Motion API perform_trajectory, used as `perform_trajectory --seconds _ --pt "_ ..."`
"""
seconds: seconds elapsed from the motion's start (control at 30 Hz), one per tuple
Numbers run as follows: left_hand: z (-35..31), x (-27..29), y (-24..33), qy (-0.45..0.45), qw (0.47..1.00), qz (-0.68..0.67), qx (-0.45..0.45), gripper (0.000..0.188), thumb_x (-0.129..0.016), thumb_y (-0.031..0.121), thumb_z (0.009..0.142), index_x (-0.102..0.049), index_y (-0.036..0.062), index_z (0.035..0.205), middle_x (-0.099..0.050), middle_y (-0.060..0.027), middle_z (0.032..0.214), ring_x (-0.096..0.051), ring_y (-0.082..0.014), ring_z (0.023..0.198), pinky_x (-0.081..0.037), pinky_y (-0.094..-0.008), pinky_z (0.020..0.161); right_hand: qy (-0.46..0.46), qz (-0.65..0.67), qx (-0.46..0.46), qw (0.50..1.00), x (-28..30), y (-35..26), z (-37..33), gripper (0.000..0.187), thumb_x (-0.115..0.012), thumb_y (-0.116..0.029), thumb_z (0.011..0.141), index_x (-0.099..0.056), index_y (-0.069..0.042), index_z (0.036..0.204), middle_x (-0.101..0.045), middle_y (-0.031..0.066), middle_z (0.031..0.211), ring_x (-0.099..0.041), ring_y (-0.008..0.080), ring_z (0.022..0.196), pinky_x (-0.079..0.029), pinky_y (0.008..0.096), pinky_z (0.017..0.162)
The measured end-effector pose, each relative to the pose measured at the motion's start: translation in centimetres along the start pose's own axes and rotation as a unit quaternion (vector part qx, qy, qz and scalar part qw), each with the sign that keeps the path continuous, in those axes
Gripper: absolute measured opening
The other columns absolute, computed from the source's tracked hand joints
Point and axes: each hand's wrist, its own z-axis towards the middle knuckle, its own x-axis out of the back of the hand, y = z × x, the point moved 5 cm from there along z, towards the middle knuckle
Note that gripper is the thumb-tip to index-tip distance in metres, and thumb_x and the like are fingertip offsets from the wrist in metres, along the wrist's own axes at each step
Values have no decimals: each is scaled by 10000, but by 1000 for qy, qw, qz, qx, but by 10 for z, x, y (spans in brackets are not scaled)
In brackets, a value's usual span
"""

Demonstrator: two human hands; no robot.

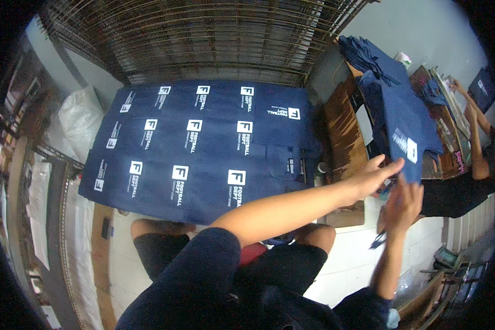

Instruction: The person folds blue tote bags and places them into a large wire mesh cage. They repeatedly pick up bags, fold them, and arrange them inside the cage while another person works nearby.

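Observation:
Both my arms reach to the right, toward the low wooden table. My left hand [377,179] pinches the near edge of a navy printed fabric piece [414,165] with a white square print, thumb on top. Close beside it, my right hand [404,204] is raised at the same edge and smeared by motion, so its grip is unclear. A thin dark strip [378,240] dangles below my right hand. More navy fabric pieces [375,58] lie piled behind on the table.
Navy sheets [173,148] with white prints lie in rows before me. A metal wire rack [203,38] stands behind them. At far right, another person's arms [473,118] work near a navy piece [483,91]. A white plastic sack [82,118] sits left.

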Motion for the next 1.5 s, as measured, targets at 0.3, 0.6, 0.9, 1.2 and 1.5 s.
perform_trajectory --seconds 0.3,0.6,0.9,1.2,1.5 --pt "-37 9 -7 220 899 282 -252 511 -556 116 847 -407 -23 1315 -580 -234 1161 -608 -222 928 -471 -366 796 134 26 -191 972 66 -17 -110 554 -620 -213 844 -422 44 1292 -466 177 1259 -456 303 1148 -350 425 973" --pt "-157 122 -29 296 917 169 -208 517 -465 -32 894 -285 -41 1379 -482 -159 1296 -465 -206 1197 -341 -288 1003 -75 770 -551 312 -103 -91 -174 547 -437 -489 909 -381 -150 1335 -552 79 1055 -587 256 906 -485 379 763" --pt "-186 233 -161 450 785 422 60 679 -580 95 735 -339 -39 1356 -602 -311 944 -595 -424 913 -460 -432 855 -168 554 -605 546 -209 -86 -243 422 -564 88 802 -505 -50 1197 -575 30 792 -563 111 673 -480 246 528" --pt "-195 234 -166 453 729 510 58 576 -667 101 712 -500 11 1255 -633 -193 978 -628 -298 782 -506 -387 760 -186 526 -563 610 -225 -81 -232 333 -605 21 824 -541 5 1150 -599 76 823 -569 126 677 -500 249 550" --pt "-196 235 -165 442 706 553 4 396 -693 86 712 -617 -6 1090 -627 -174 973 -626 -273 743 -513 -364 721 -190 459 -541 679 -235 -73 -246 251 -644 -9 793 -612 -7 1042 -638 105 731 -587 132 572 -503 267 516"
